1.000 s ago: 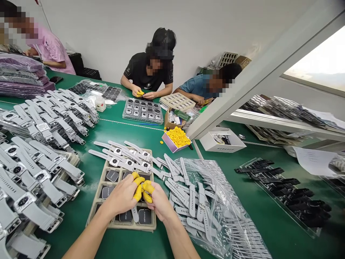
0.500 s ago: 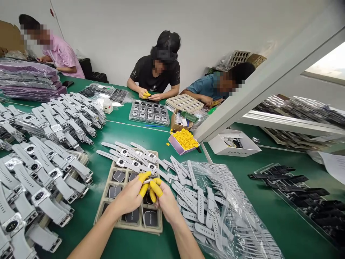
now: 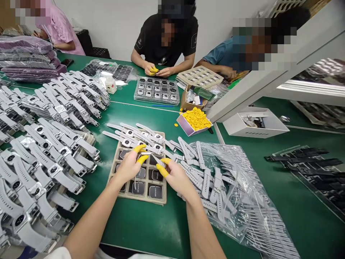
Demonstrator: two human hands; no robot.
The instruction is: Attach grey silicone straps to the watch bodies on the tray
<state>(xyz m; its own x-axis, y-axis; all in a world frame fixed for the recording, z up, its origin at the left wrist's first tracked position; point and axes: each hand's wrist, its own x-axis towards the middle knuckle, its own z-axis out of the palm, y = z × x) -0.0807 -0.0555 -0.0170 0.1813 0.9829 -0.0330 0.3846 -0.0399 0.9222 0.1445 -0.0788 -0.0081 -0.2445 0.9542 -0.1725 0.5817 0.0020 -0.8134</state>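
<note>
My left hand [image 3: 128,167] wears yellow finger cots and pinches a small watch case [image 3: 145,154] above the beige tray [image 3: 114,169] of dark watch cases. My right hand [image 3: 176,177], also in yellow cots, holds a grey strap [image 3: 158,161] whose tip points toward that case. The two pieces are slightly apart. Several finished grey watches [image 3: 134,138] lie across the tray's far end. To the right of my right hand, loose grey straps [image 3: 205,180] spill from a clear plastic bag [image 3: 242,201].
Rows of assembled grey watches [image 3: 51,144] fill the left of the green table [image 3: 151,223]. A small box of yellow finger cots [image 3: 194,121], a white box [image 3: 256,124] and a clear tray of cases [image 3: 156,90] lie beyond. Black straps [image 3: 309,165] lie right. Three people sit opposite.
My hands have drawn apart; the case and strap, pressed together before, are now separated. The camera has tilted down and moved closer to the table.
</note>
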